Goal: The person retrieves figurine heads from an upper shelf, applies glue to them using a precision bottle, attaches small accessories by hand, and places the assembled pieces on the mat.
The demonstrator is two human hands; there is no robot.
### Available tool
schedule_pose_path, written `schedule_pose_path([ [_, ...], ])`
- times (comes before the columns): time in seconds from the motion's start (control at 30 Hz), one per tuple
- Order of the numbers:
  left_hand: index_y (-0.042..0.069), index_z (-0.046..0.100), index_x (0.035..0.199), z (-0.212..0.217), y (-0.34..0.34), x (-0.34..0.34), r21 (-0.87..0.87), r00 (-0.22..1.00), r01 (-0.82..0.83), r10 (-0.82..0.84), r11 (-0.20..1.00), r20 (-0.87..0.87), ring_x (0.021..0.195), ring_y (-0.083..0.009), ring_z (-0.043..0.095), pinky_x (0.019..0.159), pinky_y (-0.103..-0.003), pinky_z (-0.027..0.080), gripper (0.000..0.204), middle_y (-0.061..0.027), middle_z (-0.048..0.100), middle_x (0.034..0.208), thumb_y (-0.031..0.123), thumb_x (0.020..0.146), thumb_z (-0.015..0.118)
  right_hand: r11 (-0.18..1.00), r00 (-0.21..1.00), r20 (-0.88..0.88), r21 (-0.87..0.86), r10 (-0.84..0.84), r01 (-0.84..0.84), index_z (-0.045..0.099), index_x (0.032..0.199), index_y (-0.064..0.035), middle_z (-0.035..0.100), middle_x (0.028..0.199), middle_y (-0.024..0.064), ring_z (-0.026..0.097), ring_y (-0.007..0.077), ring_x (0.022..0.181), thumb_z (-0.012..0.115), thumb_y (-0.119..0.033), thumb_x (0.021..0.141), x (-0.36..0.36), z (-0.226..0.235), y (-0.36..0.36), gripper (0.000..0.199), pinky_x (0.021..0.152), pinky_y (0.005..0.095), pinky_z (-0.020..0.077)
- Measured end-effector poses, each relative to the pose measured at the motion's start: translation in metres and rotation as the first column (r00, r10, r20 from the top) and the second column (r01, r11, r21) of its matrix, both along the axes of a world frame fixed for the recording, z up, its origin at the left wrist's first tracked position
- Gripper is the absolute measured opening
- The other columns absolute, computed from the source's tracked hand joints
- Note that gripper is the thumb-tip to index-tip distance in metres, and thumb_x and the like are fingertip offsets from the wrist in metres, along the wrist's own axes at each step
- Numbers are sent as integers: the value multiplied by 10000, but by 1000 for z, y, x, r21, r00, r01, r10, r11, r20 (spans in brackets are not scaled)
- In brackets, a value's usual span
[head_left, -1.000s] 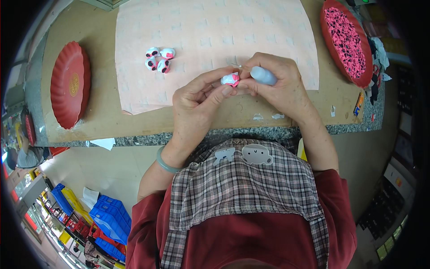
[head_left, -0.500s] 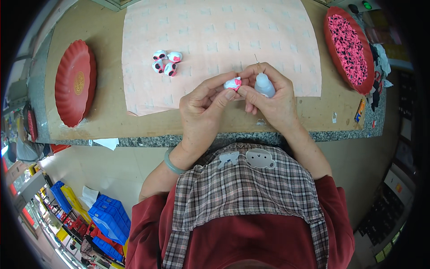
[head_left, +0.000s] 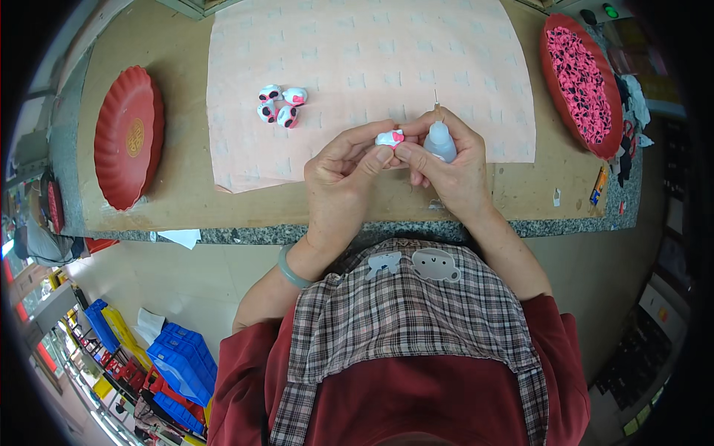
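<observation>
While the small white-and-pink figure [head_left: 388, 139] sits between both hands' fingertips, the left hand [head_left: 338, 178] has its grip clamped on it. The right hand [head_left: 462, 167] keeps its grip closed round a squeeze bottle [head_left: 440, 143], its thumb reaching across to the figure's pink part. Just beyond that right grip, the needle tip [head_left: 436, 97] stands clear of the figure.

For a clean result, I would let the left fingers steady the figure while the right thumb presses lightly and squarely, with no pressure on the bottle and the needle aimed away from fingertips; a smear on white would likely show.

Under and beyond the grips spreads a pale pink sheet [head_left: 357, 59]; four similar figures [head_left: 287, 117] cluster on it, left of the left grip. Farther left on the bench [head_left: 186, 204] lies a red tray [head_left: 119, 182]; well right of the right grip, a red dish [head_left: 608, 149] holds pink-and-black pieces [head_left: 580, 89].
</observation>
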State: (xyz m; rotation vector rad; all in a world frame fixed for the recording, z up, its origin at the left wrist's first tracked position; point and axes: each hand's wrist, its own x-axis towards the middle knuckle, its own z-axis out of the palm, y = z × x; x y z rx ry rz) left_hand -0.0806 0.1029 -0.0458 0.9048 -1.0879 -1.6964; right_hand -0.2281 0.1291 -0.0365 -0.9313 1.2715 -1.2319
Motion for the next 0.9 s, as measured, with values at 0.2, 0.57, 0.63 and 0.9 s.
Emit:
schedule_pose_path([
  [0.2,-48,573,1102,-1,0,0,16,1000,1,-1,1000,2,910,-153,622,798,-261,532,241,-128,641,1018,-34,862,555,999,999,-42,-40,-20,18,584,902,5,637,792,56,562,48,570,673,-40,805,2,-4,0,139,460,178,456],
  [0.57,-52,576,1097,-3,0,1,23,1000,11,-12,1000,7,810,-103,595,732,-210,502,233,-119,643,1013,-30,866,558,999,998,-57,-42,-36,33,586,905,-5,652,852,68,591,61,623,678,-51,802,4,-5,0,145,481,183,477],
  [0.63,-51,577,1097,-3,-1,1,23,1000,12,-12,1000,5,798,-95,587,712,-203,495,233,-116,644,1012,-27,866,560,998,998,-55,-41,-42,40,587,904,-7,652,852,67,591,61,625,681,-54,801,4,-5,0,147,481,183,476],
  [0.9,-46,587,1085,-4,-3,1,30,1000,19,-19,999,-12,731,-73,556,637,-183,462,225,-103,653,998,-19,862,570,998,997,-74,-55,-24,20,588,884,-4,652,808,58,583,62,604,692,-64,794,1,-5,0,150,478,187,471],
])
